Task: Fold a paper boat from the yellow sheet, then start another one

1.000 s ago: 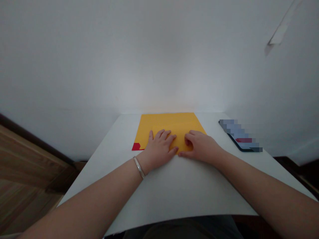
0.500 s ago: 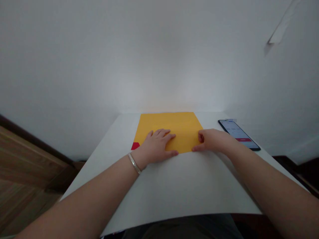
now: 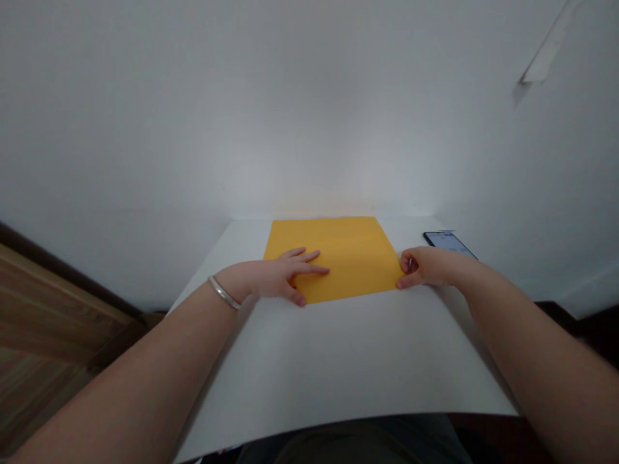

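Observation:
A sheet of yellow paper [image 3: 348,258] lies flat on the white table [image 3: 348,361]; its near edge runs slightly slanted. My left hand [image 3: 285,276] rests on the sheet's near left part with fingers spread, the thumb at the near edge. That hand and wrist cover the near left corner. At the near right corner is my right hand [image 3: 418,267], its fingers curled in and its thumb tip touching the corner of the sheet. A silver bangle [image 3: 224,293] sits on my left wrist.
To the right, a phone [image 3: 449,241] lies on the table, partly covered by my right forearm. A white wall [image 3: 309,116] rises behind the table. Wooden furniture [image 3: 53,348] stands at the lower left.
My left hand has slid left along the sheet, and my right hand has moved right to the corner. The red patch at the near left corner is now hidden.

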Tool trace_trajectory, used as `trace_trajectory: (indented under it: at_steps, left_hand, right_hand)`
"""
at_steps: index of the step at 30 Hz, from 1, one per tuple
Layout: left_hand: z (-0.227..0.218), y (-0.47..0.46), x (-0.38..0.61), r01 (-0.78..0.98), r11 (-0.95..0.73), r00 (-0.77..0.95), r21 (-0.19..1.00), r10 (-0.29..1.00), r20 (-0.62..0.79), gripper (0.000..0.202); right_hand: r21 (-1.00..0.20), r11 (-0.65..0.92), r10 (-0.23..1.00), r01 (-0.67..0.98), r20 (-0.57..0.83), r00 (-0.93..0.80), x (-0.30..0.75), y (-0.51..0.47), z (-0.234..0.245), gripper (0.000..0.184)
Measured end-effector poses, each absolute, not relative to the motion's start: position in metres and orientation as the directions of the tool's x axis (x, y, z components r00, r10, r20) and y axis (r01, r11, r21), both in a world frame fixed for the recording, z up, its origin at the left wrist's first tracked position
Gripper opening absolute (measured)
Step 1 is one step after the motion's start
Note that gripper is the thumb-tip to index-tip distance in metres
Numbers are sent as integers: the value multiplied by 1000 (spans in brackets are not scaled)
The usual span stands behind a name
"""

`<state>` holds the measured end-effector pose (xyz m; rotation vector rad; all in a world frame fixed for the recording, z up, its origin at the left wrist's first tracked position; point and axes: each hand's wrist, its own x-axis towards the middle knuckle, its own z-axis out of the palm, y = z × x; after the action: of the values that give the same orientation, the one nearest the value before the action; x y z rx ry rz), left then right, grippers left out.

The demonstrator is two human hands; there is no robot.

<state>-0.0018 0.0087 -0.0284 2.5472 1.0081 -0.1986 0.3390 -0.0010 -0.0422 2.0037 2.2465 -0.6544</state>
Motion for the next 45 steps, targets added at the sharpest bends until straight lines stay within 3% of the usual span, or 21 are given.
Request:
trace_trajectory:
  at_steps: [5,9,13,16,18,21,22,25,29,35,41,45]
  left_hand:
    - [-32,11,-7,654,-643,748,398,629,-213,81]
    - [-33,12,-8,635,-666,765,391,613,-200,78]
    - [-33,9,-5,649,-669,751,362,640,-165,70]
    - [-36,5,3,668,-667,723,330,687,-76,52]
    - [-39,2,10,687,-673,697,274,717,12,47]
    - [-42,-4,18,741,-654,653,153,755,61,70]
    - [-43,-6,20,772,-625,623,115,780,57,76]
    - [-46,-9,22,877,-479,477,20,876,69,86]
    - [-50,-10,23,937,-349,348,-5,931,108,80]
    - [-46,-8,30,929,-353,338,109,931,134,70]
    - [-38,-6,32,826,-433,380,362,901,211,43]
    - [-35,-6,31,764,-413,327,495,910,255,38]
  right_hand:
    - [-396,21,910,918,-373,-182,345,-1,-43,25]
    - [-490,-22,893,871,-402,-204,348,-3,-39,26]
    - [-471,23,922,882,-331,-200,342,-8,-34,19]
    - [-454,52,963,889,-213,-165,327,-10,-32,27]
    - [-424,29,995,905,-70,-64,315,-10,-33,38]
    - [-182,166,974,969,185,-133,301,-9,-39,53]
    - [-116,193,965,974,204,-166,298,-8,-42,58]
    - [-65,235,957,970,191,-219,293,-7,-48,63]
    - [-32,251,956,967,161,-243,293,-9,-51,67]
    - [-36,235,966,971,121,-229,286,-14,-48,74]
    - [-96,231,968,968,123,-219,284,-14,-49,76]
    - [-202,231,961,952,201,-191,288,-8,-56,81]
